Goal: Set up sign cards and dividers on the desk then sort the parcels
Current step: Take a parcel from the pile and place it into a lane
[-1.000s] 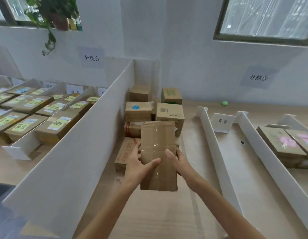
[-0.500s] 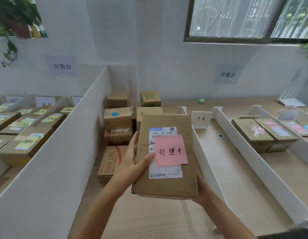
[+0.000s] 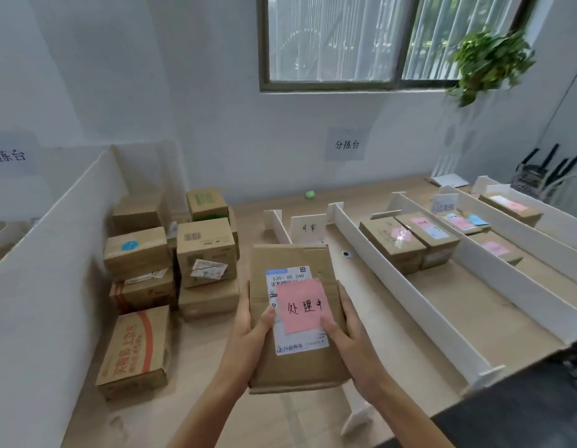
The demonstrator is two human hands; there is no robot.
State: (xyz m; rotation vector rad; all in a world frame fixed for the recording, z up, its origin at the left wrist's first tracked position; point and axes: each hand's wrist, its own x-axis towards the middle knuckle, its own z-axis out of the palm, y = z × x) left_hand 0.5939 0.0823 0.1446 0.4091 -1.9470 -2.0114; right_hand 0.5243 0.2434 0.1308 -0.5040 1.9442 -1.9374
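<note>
I hold a flat brown parcel (image 3: 293,367) above the desk, label side up, with a white shipping label and a pink sticky note (image 3: 301,305) on it. My left hand (image 3: 251,331) grips its left edge with the thumb on top. My right hand (image 3: 348,331) grips its right edge, thumb on the label. A pile of unsorted parcels (image 3: 205,250) sits to the left. White dividers (image 3: 400,282) form lanes to the right, with a white sign card (image 3: 308,227) at the head of the nearest lane. Parcels with pink notes (image 3: 410,237) lie in the second lane.
A tall white partition (image 3: 48,286) walls off the left side. A small green ball (image 3: 309,194) lies by the back wall. Another sign card (image 3: 444,203) stands further right. The desk's front edge (image 3: 494,386) runs diagonally at lower right. A plant (image 3: 490,63) hangs by the window.
The parcel was turned over from its taped side to its label side. My right hand came from under it to its right edge, and the view swung right.
</note>
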